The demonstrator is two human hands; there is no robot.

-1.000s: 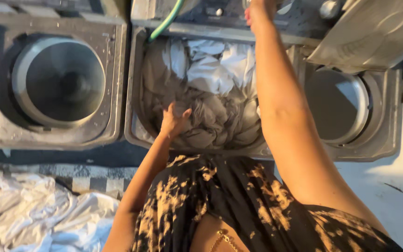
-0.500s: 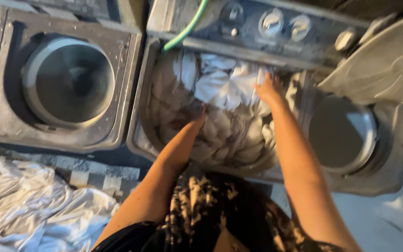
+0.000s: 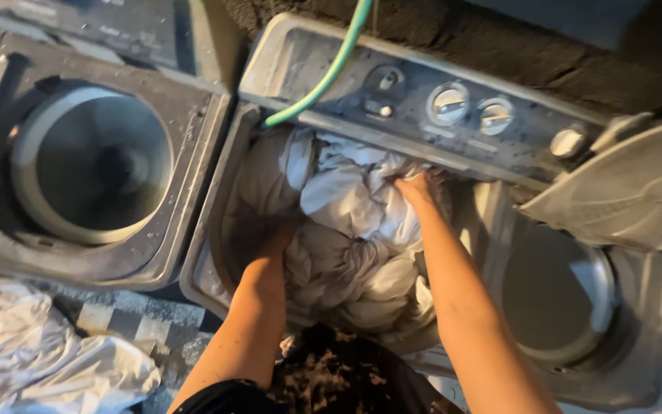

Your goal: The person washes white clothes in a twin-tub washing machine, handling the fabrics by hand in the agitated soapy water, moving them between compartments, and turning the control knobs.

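White and grey wet laundry point(image 3: 346, 222) is filling the wash tub point(image 3: 216, 222) of a twin-tub washing machine, heaped up to the rim. The right hand point(image 3: 415, 188) is reaching to the far side of the heap, just below the control panel point(image 3: 438, 103), and its fingers are closing on a fold of the white cloth. The left hand point(image 3: 273, 241) is pushing down into the near left of the pile; the cloth is hiding its fingers, so I cannot tell whether it is clenched or released. A green hose point(image 3: 323, 77) is running down over the panel into the tub's back corner. The spin drum point(image 3: 553, 295) is sitting open to the right under a raised lid point(image 3: 630, 192). More white sheets point(image 3: 32, 353) are lying on the floor at the lower left, beside a second machine point(image 3: 93, 161).
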